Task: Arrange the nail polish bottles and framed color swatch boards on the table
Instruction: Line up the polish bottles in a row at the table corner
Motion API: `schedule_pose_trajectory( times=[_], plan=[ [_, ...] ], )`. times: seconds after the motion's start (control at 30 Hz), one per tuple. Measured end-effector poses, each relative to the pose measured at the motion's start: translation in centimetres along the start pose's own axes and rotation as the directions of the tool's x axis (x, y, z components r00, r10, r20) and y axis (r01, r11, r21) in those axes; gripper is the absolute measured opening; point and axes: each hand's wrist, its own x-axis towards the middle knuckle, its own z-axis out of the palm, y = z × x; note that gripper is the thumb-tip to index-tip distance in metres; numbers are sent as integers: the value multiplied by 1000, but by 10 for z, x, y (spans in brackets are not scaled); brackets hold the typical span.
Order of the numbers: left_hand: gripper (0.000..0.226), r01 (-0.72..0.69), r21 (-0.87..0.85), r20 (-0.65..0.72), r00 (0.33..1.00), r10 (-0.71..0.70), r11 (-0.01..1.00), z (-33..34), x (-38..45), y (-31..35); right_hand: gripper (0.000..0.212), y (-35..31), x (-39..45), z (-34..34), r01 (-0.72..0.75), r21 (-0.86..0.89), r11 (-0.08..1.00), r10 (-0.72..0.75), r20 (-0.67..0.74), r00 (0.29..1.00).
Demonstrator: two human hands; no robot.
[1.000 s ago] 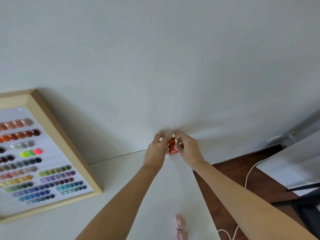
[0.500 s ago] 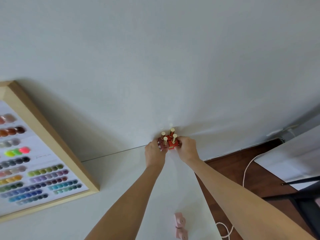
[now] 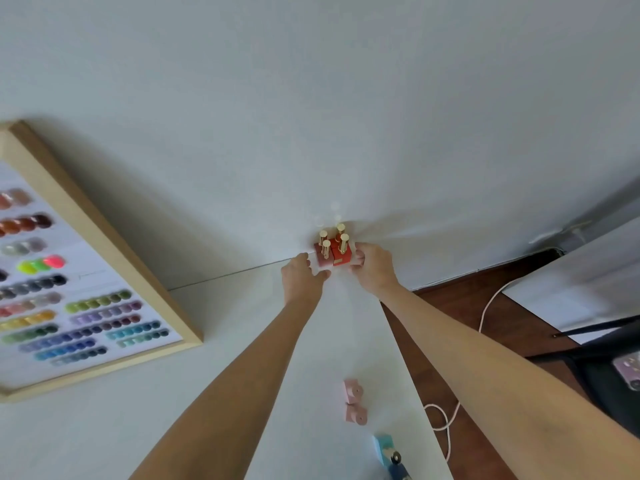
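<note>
Several red nail polish bottles (image 3: 341,256) with gold caps stand in a tight cluster at the far right corner of the white table (image 3: 214,393), against the wall. My right hand (image 3: 372,268) presses its fingertips on the cluster's right side. Just left of and below the bottles is my left hand (image 3: 303,280); its fingers are loosely curled, its thumb points at the cluster and it holds nothing. A wood-framed color swatch board (image 3: 114,251) leans on the wall at the left, showing rows of colored dots.
Two pink bottles (image 3: 354,401) lie on the table near its right edge, with blue bottles (image 3: 388,452) closer to me. Right of the table are a brown floor with a white cable (image 3: 485,313), a dark chair (image 3: 606,362) and a white surface.
Both hands had been closed around the cluster at the wall. Now my left hand has drawn back a little, and the bottles stand squared together. The view shifted slightly.
</note>
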Motion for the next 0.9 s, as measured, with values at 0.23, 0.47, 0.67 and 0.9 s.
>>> schedule_pose_trajectory(
  times=[0.23,0.47,0.67,0.9],
  plan=[
    [46,-118,-53,-13,993,118,992,-37,-75,-17,41,20,-71,-22,-90,151,984,81,69,994],
    [24,-333,16,110,938,329,943,-53,-165,-43,16,43,-172,-42,4,108,994,-22,169,985],
    [46,-573,173,435,774,459,801,-46,-186,-29,30,62,-231,-45,21,35,999,-32,341,939],
    [29,-574,303,513,771,378,760,-37,-185,-22,28,57,-254,-34,33,39,999,-45,371,927]
  ],
)
